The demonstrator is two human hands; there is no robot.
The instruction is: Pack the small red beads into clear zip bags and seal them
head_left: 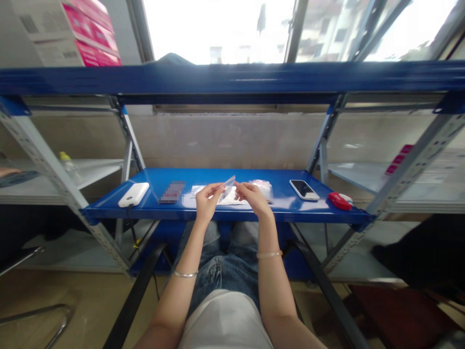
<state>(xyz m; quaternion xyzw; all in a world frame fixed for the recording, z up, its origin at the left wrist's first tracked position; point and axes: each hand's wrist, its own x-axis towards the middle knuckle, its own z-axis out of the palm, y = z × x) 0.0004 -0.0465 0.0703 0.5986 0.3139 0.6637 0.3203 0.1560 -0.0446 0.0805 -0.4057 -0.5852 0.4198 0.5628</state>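
My left hand (207,201) pinches a small clear plastic zip bag (228,184) with a reddish strip along its top edge. The bag is held tilted just above the desk. At its right edge are the curled fingers of my right hand (253,196), with thumb and index fingertip close together on the bag's rim. Under and between the hands lies white material (232,198), partly covered by them. A stack of clear plastic bags (264,188) rests behind my right hand. More clear plastic (196,190) lies left of my left hand.
On the blue desk (225,173) are a white device with a cable (133,195), a pixelated patch (172,192), a phone (304,189) and a red-and-white object (340,200). A blue shelf beam (232,78) crosses above. Chair armrests (140,291) flank my lap.
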